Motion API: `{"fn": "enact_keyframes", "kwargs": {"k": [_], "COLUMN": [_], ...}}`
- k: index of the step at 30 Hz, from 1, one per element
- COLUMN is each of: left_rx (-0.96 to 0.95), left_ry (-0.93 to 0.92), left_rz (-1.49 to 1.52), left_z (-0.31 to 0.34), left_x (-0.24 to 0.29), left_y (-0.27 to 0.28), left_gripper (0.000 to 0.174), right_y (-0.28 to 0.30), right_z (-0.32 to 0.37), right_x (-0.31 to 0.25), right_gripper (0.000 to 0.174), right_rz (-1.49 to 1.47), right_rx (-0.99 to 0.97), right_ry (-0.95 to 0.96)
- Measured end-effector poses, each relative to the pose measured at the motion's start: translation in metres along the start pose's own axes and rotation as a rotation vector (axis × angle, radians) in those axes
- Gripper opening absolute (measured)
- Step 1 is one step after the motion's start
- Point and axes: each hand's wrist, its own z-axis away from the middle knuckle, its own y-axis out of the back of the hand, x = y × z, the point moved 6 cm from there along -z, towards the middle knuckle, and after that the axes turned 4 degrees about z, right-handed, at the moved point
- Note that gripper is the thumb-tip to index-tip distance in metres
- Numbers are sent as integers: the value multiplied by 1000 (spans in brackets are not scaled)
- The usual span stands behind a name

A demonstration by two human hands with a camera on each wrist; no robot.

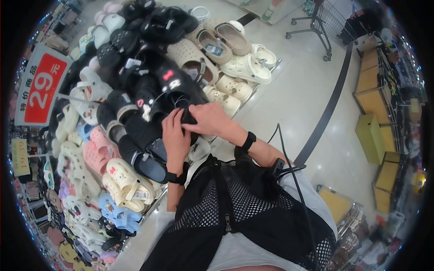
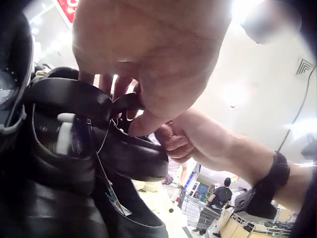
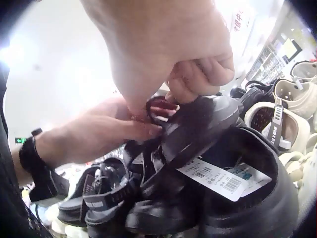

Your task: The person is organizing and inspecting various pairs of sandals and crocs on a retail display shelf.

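Note:
A black clog [image 1: 189,115] sits between my two hands at the near edge of the shoe display. My right hand [image 1: 211,119] grips it, fingers curled over its dark body [image 3: 203,126] in the right wrist view. With thumb and fingers, my left hand [image 1: 174,137] pinches the clog's strap [image 2: 130,102], seen in the left wrist view; the palm hides part of the fingers. Below hangs a thin string with a tag [image 2: 115,198]. White paper tags [image 3: 213,176] lie in the opening of another black shoe [image 3: 257,208] under the held one.
Rows of clogs surround my hands: beige ones [image 1: 192,58] beyond, pink ones [image 1: 100,151] and cream ones [image 1: 126,183] to the left. A red price sign [image 1: 43,88] stands at far left. Across the tiled floor [image 1: 303,95] is a shopping cart [image 1: 325,22]. A black cable [image 1: 296,189] hangs by my right arm.

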Motion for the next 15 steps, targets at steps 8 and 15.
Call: {"fn": "enact_keyframes", "kwargs": {"k": [8, 15], "left_rx": [409, 549], "left_ry": [78, -71], "left_rz": [-249, -125], "left_z": [-4, -44], "left_x": [34, 105], "left_y": [-16, -81], "left_gripper": [59, 46], "right_y": [43, 62], "right_z": [73, 194], "right_x": [149, 283], "right_gripper": [50, 45], "right_rz": [-381, -317], "right_rx": [-262, -249], "right_ry": [-359, -708]}}
